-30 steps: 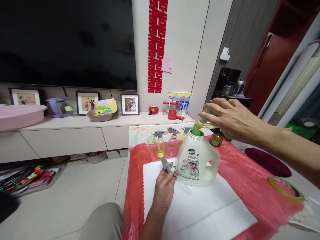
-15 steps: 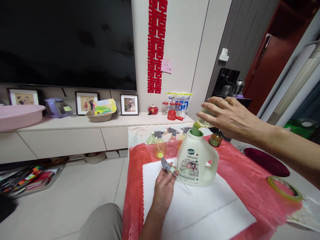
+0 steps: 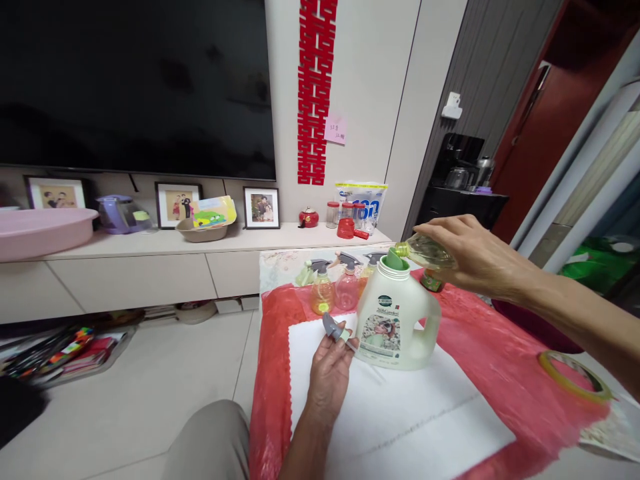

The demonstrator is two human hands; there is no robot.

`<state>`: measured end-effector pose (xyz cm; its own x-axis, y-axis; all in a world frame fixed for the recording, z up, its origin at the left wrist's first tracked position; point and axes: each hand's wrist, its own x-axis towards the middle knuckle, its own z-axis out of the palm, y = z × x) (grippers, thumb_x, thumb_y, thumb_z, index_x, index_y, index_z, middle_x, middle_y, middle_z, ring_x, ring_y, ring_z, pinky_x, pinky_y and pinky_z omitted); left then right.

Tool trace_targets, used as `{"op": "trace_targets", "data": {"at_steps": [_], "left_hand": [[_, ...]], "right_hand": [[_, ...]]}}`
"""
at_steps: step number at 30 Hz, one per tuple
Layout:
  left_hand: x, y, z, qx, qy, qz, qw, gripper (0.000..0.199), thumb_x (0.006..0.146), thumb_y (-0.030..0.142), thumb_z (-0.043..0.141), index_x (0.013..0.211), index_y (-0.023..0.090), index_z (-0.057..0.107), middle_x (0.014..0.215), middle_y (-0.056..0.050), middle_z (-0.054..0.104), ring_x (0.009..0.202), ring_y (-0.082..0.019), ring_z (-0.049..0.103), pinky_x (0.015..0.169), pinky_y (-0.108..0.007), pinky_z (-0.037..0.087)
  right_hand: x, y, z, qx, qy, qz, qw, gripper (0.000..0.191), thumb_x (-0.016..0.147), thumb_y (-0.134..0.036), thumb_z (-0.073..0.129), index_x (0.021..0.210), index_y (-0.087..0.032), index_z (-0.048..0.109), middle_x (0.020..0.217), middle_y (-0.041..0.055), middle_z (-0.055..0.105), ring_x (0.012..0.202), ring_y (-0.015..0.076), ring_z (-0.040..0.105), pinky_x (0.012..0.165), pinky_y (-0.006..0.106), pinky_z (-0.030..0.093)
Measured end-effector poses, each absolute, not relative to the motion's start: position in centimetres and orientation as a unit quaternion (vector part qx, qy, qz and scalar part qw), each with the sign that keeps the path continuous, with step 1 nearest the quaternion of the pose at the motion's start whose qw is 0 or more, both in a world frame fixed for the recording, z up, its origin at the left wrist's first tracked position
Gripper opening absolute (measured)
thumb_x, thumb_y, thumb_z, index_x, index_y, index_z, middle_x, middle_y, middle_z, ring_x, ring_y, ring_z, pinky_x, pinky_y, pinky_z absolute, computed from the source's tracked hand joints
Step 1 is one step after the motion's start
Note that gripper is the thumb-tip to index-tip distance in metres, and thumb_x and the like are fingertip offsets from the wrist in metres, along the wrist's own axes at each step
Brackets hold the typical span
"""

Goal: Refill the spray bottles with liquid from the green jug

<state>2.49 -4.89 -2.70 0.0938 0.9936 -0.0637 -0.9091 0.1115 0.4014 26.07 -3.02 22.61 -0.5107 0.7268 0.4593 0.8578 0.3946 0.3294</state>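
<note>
My left hand (image 3: 330, 380) holds a grey spray head (image 3: 334, 327) with a thin clear dip tube pointing down to the right. Close beside it stands a pale green detergent jug (image 3: 417, 310), upright and uncapped, with a green spout (image 3: 393, 259) in its mouth. From the right, my right hand (image 3: 477, 257) grips a clear spray bottle (image 3: 429, 251). That bottle lies nearly level, its yellowish neck at the spout. Whether liquid is flowing cannot be made out. Behind the jug are a yellow spray bottle (image 3: 323, 293) and a pink spray bottle (image 3: 346, 291).
White paper (image 3: 425, 413) lies under the jug on a red plastic sheet (image 3: 275, 373). A roll of tape (image 3: 550, 363) is at the right. A small dark bottle (image 3: 432, 281) stands behind the jug. Beyond is a low cabinet (image 3: 135, 280) with picture frames, a basket and jars.
My right hand has lowered and turned, bringing the clear bottle from a steep tilt to nearly level. The left hand keeps the spray head in almost the same place.
</note>
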Motion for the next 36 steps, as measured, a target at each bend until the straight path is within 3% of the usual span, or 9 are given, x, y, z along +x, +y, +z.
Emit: {"op": "trace_targets", "data": {"at_steps": [4,7,9,12,16,19,24,29,36], "left_hand": [[2.3,-5.0,-2.6,0.129,0.159,0.659,0.724,0.034,0.066,0.016,0.086,0.097,0.016,0.074,0.092,-0.005,0.073,0.086,-0.016,0.068,0.095,-0.033,0.05],[2.0,-5.1,-2.4,0.118,0.158,0.67,0.716,0.033,0.067,0.016,0.086,0.098,0.016,0.073,0.091,-0.004,0.073,0.084,-0.015,0.068,0.09,-0.031,0.051],[1.7,-5.1,-2.3,0.104,0.156,0.679,0.709,0.031,0.069,0.016,0.084,0.098,0.016,0.072,0.092,-0.004,0.073,0.082,-0.014,0.067,0.088,-0.031,0.051],[1.4,-5.1,-2.0,0.076,0.15,0.695,0.699,0.023,0.077,0.013,0.077,0.099,0.017,0.07,0.092,-0.003,0.072,0.082,-0.012,0.067,0.09,-0.03,0.05],[1.2,-5.3,-1.4,0.041,0.152,0.712,0.685,0.019,0.082,0.011,0.072,0.099,0.018,0.069,0.093,-0.003,0.072,0.088,-0.013,0.067,0.096,-0.031,0.049],[1.1,-5.6,-1.0,0.039,0.145,0.713,0.685,0.019,0.085,0.01,0.07,0.102,0.017,0.069,0.096,-0.004,0.071,0.091,-0.013,0.067,0.102,-0.033,0.047],[1.3,-5.9,-0.9,0.064,0.135,0.705,0.693,0.021,0.084,0.01,0.069,0.104,0.018,0.07,0.099,-0.004,0.072,0.089,-0.013,0.067,0.101,-0.033,0.048],[1.8,-6.4,-0.8,0.131,0.119,0.684,0.708,0.032,0.074,0.014,0.081,0.104,0.018,0.071,0.098,-0.003,0.072,0.084,-0.013,0.066,0.094,-0.031,0.05],[2.2,-7.0,-0.8,0.191,0.118,0.646,0.729,0.042,0.065,0.019,0.088,0.104,0.017,0.072,0.097,-0.004,0.071,0.091,-0.018,0.067,0.103,-0.037,0.042]], "right_hand": [[27.0,-5.9,21.2,-0.533,-0.801,-0.158,0.224,0.073,0.082,-0.054,0.064,0.146,-0.025,0.044,0.138,0.0089,0.052,0.119,0.0271,0.053,0.098,0.044,0.05],[27.1,-9.1,18.8,-0.566,-0.779,-0.052,0.267,0.081,0.075,-0.069,0.067,0.146,-0.037,0.043,0.141,0.0032,0.051,0.111,0.0253,0.061,0.085,0.037,0.058],[27.1,-11.1,16.3,-0.567,-0.788,-0.002,0.24,0.085,0.074,-0.072,0.067,0.148,-0.04,0.041,0.14,0.0029,0.053,0.105,0.0259,0.065,0.077,0.037,0.06],[27.5,-13.0,11.4,-0.535,-0.81,0.0,0.239,0.081,0.075,-0.068,0.069,0.146,-0.037,0.046,0.136,0.0052,0.057,0.1,0.0279,0.067,0.074,0.041,0.061],[27.8,-14.2,5.5,-0.55,-0.812,-0.026,0.194,0.08,0.08,-0.059,0.068,0.15,-0.031,0.043,0.139,0.0091,0.054,0.117,0.0325,0.059,0.085,0.048,0.058],[27.5,-14.6,3.1,-0.567,-0.807,-0.035,0.163,0.076,0.083,-0.053,0.065,0.151,-0.029,0.04,0.14,0.009,0.051,0.123,0.0306,0.055,0.092,0.047,0.056],[25.9,-14.7,2.5,-0.56,-0.81,-0.042,0.171,0.075,0.086,-0.053,0.061,0.152,-0.029,0.035,0.141,0.0082,0.048,0.124,0.0276,0.052,0.095,0.044,0.055],[23.8,-14.1,3.2,-0.548,-0.815,-0.028,0.189,0.073,0.088,-0.051,0.06,0.152,-0.029,0.032,0.139,0.009,0.046,0.122,0.025,0.051,0.093,0.039,0.056],[19.9,-13.1,3.9,-0.508,-0.823,-0.044,0.252,0.072,0.09,-0.05,0.059,0.151,-0.025,0.029,0.139,0.0116,0.047,0.125,0.0271,0.049,0.098,0.044,0.053]]}}
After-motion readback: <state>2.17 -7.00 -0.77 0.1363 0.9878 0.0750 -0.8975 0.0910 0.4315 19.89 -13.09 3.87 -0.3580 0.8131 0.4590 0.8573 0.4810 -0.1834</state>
